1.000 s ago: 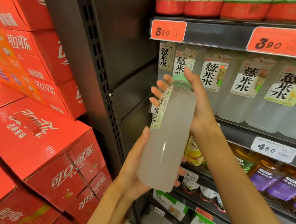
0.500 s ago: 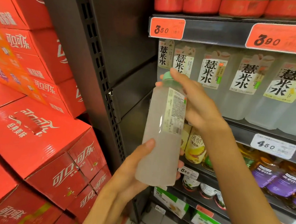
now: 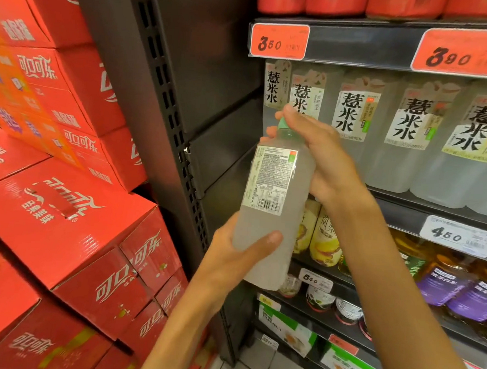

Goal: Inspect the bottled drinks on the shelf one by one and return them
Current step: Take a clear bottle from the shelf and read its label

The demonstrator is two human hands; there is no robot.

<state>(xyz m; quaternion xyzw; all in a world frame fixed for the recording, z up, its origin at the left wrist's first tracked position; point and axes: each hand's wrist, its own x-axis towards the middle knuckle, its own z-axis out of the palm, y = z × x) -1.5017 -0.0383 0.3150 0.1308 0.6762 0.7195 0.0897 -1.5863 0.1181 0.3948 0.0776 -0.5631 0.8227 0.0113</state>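
Note:
A cloudy white bottled drink (image 3: 272,215) with a green cap is held upright in front of the shelf, its back label with barcode facing me. My left hand (image 3: 231,258) grips its lower part, thumb across the front. My right hand (image 3: 322,155) wraps the neck and cap from the right. Behind them a row of matching white bottles (image 3: 407,132) stands on the shelf (image 3: 408,207).
Stacked red cola cartons (image 3: 61,223) fill the left side. A dark shelf upright (image 3: 166,115) divides them from the shelves. Red-capped items sit above; yellow and purple bottles (image 3: 459,288) and small jars sit on the lower shelves. Orange and white price tags line the shelf edges.
The bottle has been turned about its axis: its front label faced left before, and now the back label with barcode faces me. My left thumb has shifted across its front.

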